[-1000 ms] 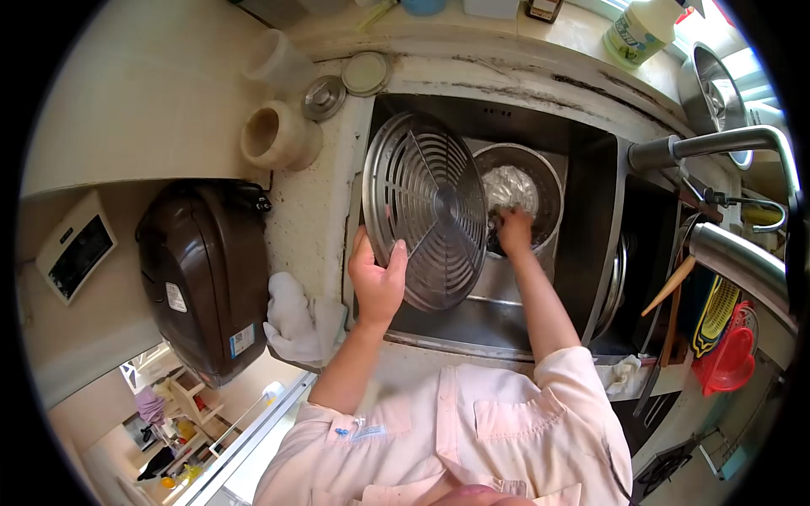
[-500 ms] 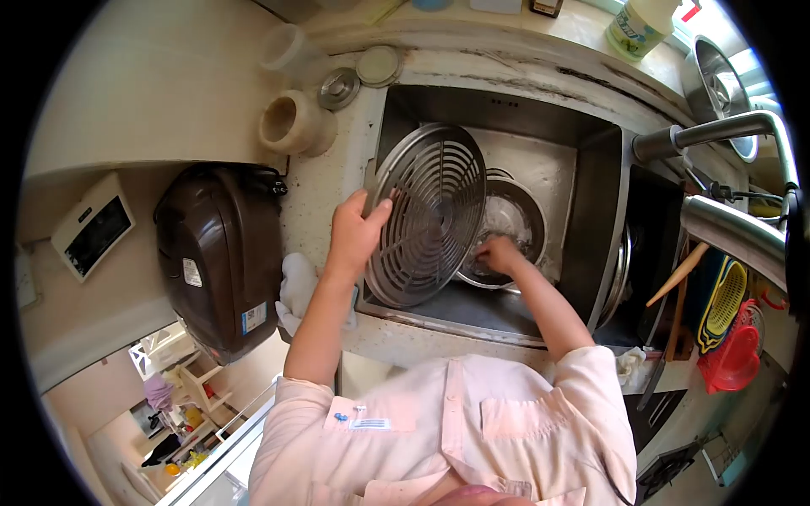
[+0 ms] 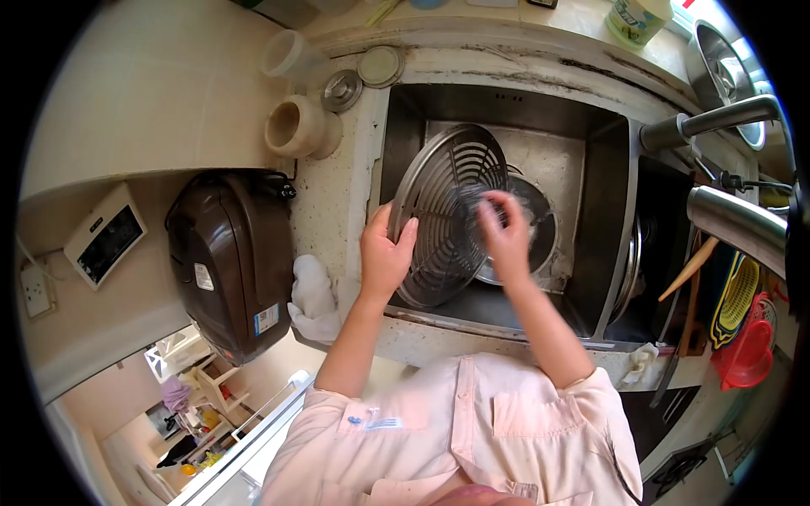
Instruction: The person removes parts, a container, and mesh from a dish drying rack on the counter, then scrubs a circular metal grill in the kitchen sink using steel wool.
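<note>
A round slotted metal steamer rack is tilted over the sink. My left hand grips its left rim, thumb on the slotted face. My right hand is at the rack's right side, fingers bent around a greyish, blurred scouring pad that touches the slots. Below and behind the right hand, a metal bowl sits on the sink floor, partly hidden by the rack and the hand.
A faucet reaches over the sink's right side. Left of the sink are a brown appliance, a white cloth, a beige pot and a metal lid. Red and yellow baskets hang at the right.
My right hand has risen out of the bowl and moved up to the rack. The rack has shifted slightly right and turned more edge-on, still in my left hand.
</note>
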Demonstrator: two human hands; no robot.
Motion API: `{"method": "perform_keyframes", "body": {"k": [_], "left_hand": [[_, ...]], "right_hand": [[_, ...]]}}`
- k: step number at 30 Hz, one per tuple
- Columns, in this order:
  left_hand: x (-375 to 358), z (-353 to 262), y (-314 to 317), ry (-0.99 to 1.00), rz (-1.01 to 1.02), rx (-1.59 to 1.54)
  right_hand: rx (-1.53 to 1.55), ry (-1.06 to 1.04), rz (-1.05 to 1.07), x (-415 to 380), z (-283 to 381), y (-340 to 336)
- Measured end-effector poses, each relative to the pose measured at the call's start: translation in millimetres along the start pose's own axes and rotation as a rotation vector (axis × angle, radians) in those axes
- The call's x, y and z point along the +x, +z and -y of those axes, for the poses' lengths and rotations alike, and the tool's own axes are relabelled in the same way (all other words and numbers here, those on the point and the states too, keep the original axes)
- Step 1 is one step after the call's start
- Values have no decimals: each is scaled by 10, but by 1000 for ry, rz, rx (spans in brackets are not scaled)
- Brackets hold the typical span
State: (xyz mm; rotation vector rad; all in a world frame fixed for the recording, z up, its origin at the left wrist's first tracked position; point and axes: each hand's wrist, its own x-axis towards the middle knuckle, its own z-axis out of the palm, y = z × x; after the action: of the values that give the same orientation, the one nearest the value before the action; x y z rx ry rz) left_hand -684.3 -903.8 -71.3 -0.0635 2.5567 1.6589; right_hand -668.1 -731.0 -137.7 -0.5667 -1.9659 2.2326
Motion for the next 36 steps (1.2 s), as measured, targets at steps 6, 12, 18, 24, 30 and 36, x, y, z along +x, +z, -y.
{"method": "perform_keyframes", "body": {"k": [6,12,18,24,30,36], "left_hand": [[-90,50,116,115,-38,108],[-43,37,118,133,-100,102],[-180,107,112,90,-101,69],[-203,23,37,33,-158,-78],[-187,-4,216,34,-73,-167],[-261,-143,341,181,10,-42]], "right_hand": [[-198,-558,-146,262,-3,632],[-381,-501,-263,230,44,681],[-409,-447,-350,693,-323,545],[-1233,69,-73,383,-1375,-455],[-657,78,162,311,-1052,-577],[-263,-450,172,-335,889,88]]}}
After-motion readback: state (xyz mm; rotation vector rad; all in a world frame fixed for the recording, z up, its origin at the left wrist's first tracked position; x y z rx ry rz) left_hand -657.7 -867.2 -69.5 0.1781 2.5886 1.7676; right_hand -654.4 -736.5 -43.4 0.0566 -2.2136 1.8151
